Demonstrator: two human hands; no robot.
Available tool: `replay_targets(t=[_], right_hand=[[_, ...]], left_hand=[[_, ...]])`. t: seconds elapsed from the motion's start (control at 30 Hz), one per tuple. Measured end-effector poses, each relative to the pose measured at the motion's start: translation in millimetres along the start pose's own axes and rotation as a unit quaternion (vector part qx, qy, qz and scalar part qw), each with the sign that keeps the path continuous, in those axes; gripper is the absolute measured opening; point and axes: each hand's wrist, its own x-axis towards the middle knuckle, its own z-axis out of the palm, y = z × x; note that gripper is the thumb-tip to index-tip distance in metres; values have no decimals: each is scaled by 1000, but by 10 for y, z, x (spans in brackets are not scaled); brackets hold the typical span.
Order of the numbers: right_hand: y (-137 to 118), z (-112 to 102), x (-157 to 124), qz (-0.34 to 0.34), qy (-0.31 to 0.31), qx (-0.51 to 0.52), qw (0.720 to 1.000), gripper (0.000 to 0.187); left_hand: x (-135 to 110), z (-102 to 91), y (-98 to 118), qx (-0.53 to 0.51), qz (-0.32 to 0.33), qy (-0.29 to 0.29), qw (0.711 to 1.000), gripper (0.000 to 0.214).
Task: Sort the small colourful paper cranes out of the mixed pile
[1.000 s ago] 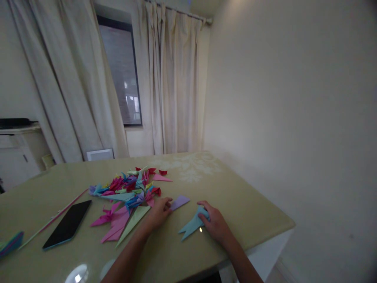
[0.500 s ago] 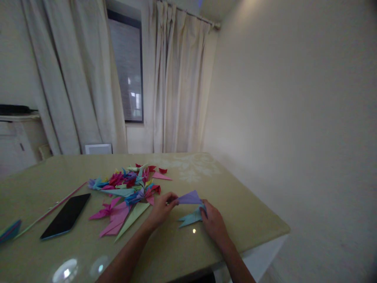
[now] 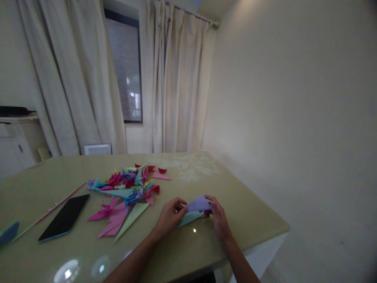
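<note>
A folded purple paper piece [image 3: 198, 204] is held between my two hands above the near right part of the table. My left hand [image 3: 171, 214] pinches its narrow left end between thumb and fingers. At its wide right end, the fingers of my right hand [image 3: 218, 218] are closed on the paper. A light blue folded paper piece [image 3: 191, 217] shows just below the purple one, partly hidden by it and by my left hand. Whether the right fingers also touch the blue piece cannot be made out.
A heap of colourful folded paper pieces [image 3: 129, 182] lies left of my hands, with a pale green paper piece [image 3: 132, 221] and pink ones [image 3: 115, 224] nearer me. A black phone [image 3: 64, 218] and a thin pink-green stick [image 3: 57, 206] lie farther left on the glossy table [image 3: 244, 212].
Both hands have moved slightly right and nearer me with the purple paper. It now covers more of the light blue piece, and my left hand has come closer to my right.
</note>
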Motion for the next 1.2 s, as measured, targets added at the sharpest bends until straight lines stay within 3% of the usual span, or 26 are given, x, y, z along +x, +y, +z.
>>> replay_targets(t=[0.13,0.27,0.43,0.6,0.97,1.2], right_hand=[[69,-17,45,-9,22,-65,998,54],[179,-50,81,-10,44,-122,992,46],[236,-47,87,-1,7,-179,984,43],[268,-53,100,-17,-2,-218,976,49],[262,-24,115,-77,54,-227,969,41],[282,-27,111,-89,23,-198,976,42]], left_hand=[[-8,-65,-55,66,32,-27,997,30],[-44,-138,-86,176,79,-86,977,55],[-25,-161,-120,217,68,-149,962,24],[29,-180,-137,243,69,-176,951,32],[12,-229,-113,312,96,-183,927,21],[48,-296,-95,273,78,-188,940,20]])
